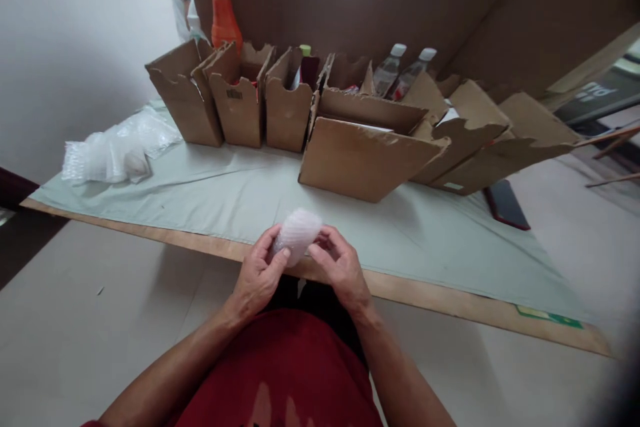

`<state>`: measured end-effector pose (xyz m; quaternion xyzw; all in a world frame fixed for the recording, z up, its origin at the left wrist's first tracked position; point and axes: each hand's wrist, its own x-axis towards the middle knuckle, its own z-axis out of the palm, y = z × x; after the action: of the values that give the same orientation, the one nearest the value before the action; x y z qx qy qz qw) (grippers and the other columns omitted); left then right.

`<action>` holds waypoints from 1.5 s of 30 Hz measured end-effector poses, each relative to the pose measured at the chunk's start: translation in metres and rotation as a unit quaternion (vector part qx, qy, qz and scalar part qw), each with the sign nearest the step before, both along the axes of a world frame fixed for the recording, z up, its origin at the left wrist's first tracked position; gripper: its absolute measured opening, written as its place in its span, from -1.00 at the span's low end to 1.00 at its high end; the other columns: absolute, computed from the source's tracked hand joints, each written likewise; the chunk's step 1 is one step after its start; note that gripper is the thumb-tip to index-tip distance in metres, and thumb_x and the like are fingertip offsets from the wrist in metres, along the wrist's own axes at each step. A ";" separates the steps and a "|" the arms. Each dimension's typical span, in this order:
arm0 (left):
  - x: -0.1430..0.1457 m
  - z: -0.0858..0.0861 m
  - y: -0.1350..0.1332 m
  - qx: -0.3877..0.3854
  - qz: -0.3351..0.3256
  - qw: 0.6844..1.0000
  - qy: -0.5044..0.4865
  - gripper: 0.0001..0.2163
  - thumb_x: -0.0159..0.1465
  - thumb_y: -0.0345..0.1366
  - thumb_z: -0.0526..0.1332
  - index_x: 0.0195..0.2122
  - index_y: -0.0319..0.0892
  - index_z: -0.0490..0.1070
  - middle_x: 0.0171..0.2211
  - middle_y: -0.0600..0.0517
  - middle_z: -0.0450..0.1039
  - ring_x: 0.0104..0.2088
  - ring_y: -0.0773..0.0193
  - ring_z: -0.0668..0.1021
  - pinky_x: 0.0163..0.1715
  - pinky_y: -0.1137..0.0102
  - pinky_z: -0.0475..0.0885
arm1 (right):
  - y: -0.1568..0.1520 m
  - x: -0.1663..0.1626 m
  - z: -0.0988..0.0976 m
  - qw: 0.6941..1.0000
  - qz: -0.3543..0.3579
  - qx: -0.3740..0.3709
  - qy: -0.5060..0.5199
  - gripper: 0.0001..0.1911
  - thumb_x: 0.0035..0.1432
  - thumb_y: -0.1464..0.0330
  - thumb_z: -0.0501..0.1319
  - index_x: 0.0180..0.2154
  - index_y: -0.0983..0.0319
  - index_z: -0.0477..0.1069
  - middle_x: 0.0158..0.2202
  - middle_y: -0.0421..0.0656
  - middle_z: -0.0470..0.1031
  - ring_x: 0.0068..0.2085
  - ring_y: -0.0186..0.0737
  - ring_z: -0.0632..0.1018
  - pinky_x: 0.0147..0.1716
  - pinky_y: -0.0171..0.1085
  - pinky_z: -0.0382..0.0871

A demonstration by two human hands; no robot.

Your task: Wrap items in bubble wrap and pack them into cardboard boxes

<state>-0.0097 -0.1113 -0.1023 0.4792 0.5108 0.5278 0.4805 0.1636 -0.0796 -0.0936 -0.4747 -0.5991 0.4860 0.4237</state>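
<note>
Between my hands, over the table's front edge, is a rounded bundle of bubble wrap (299, 233), pale and slightly pinkish. What it wraps, if anything, cannot be made out. My left hand (263, 267) grips the bundle's left side, thumb in front and fingers behind. On the other side, my right hand (343, 263) has its curled fingers against the right edge, with the thumb close to the front. Further left on the table lies a heap of clear bubble wrap (117, 147).
Several open cardboard boxes (360, 157) stand in a row along the back of the cloth-covered table (225, 183). An orange bottle (225, 17) rises behind them at left. Clear bottles with white caps (387, 70) stand further right. A dark flat object (506, 205) lies by the right edge.
</note>
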 end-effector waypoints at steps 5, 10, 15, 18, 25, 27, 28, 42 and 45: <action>0.003 0.008 -0.002 0.052 -0.085 0.987 0.128 -0.67 0.29 -0.32 0.18 0.07 -0.08 0.51 -0.03 -0.05 0.60 -0.07 0.08 0.60 -0.04 0.21 0.51 | 0.006 0.031 0.035 0.994 0.074 0.002 -0.075 -0.35 0.12 0.16 0.38 0.22 0.16 0.39 0.11 -0.05 0.54 0.01 -0.08 0.56 0.05 -0.13 0.45; 0.016 0.010 0.002 -0.030 -0.157 0.983 0.088 -0.68 0.26 -0.33 0.14 0.03 -0.07 0.47 -0.13 -0.01 0.59 -0.18 0.13 0.59 -0.20 0.29 0.53 | 0.005 0.043 0.051 0.981 0.141 -0.009 -0.132 -0.71 0.19 0.34 0.28 -0.04 0.15 0.57 -0.15 -0.19 0.63 -0.19 -0.22 0.59 -0.18 -0.30 0.45; 0.013 0.020 0.026 0.013 -0.243 0.965 0.096 -0.65 0.26 -0.22 0.21 0.08 -0.08 0.43 -0.08 -0.08 0.58 -0.12 0.08 0.61 -0.16 0.24 0.56 | 0.016 0.074 0.066 0.973 0.169 -0.022 -0.156 -0.78 0.17 0.32 0.30 -0.12 0.17 0.58 -0.31 -0.24 0.60 -0.34 -0.29 0.53 -0.34 -0.36 0.39; 0.010 0.046 0.064 0.197 -0.181 0.940 0.211 -0.56 0.30 -0.18 0.27 0.21 -0.02 0.38 0.20 -0.15 0.46 0.20 -0.05 0.50 0.18 0.06 0.45 | 0.035 0.105 0.102 0.981 0.120 0.012 -0.153 -0.78 0.18 0.23 0.34 -0.14 0.13 0.60 -0.31 -0.23 0.60 -0.36 -0.28 0.55 -0.38 -0.34 0.42; 0.035 0.091 0.182 0.448 0.032 0.806 0.385 -0.50 0.30 -0.35 0.25 0.27 -0.10 0.28 0.23 -0.15 0.40 0.36 -0.10 0.34 0.32 -0.05 0.26 | 0.122 0.152 0.195 0.917 -0.215 0.234 -0.239 -0.67 0.14 0.17 0.36 -0.10 0.18 0.61 -0.23 -0.11 0.64 -0.31 -0.23 0.54 -0.34 -0.25 0.40; 0.043 0.086 0.196 0.436 0.039 0.807 0.397 -0.63 0.30 -0.38 0.22 0.14 -0.10 0.37 0.10 -0.12 0.49 0.27 -0.07 0.44 0.26 -0.02 0.32 | 0.151 0.151 0.203 0.857 -0.226 0.226 -0.405 -0.68 0.14 0.21 0.32 -0.11 0.24 0.61 -0.26 -0.07 0.64 -0.31 -0.20 0.53 -0.31 -0.22 0.36; 0.046 0.083 0.199 0.432 0.046 0.809 0.397 -0.69 0.30 -0.40 0.21 0.08 -0.10 0.40 0.04 -0.11 0.51 0.20 -0.05 0.49 0.23 -0.01 0.35 | 0.164 0.147 0.203 0.818 -0.208 0.197 -0.499 -0.70 0.14 0.24 0.31 -0.12 0.25 0.61 -0.28 -0.05 0.63 -0.30 -0.16 0.54 -0.31 -0.21 0.34; 0.055 0.065 0.191 0.463 0.089 0.803 0.364 -0.69 0.25 -0.48 0.19 0.01 -0.08 0.41 -0.13 -0.02 0.54 -0.04 0.08 0.58 0.23 -0.01 0.33 | 0.231 0.107 0.161 0.670 0.047 0.056 -0.739 -0.77 0.19 0.40 0.16 -0.33 0.26 0.61 -0.28 0.08 0.67 -0.36 -0.07 0.59 -0.40 -0.20 0.32; 0.055 0.066 0.189 0.456 0.096 0.804 0.370 -0.67 0.25 -0.47 0.20 0.02 -0.06 0.43 -0.10 -0.04 0.53 0.03 0.03 0.57 0.23 -0.04 0.34 | 0.228 0.109 0.166 0.675 0.040 0.058 -0.735 -0.77 0.18 0.37 0.17 -0.30 0.24 0.62 -0.27 0.07 0.67 -0.33 -0.04 0.60 -0.38 -0.18 0.34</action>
<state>0.0453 0.0778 -0.0365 0.7502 0.3940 0.5262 -0.0717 0.2731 0.1484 0.0726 -0.6288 -0.7628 -0.0388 -0.1460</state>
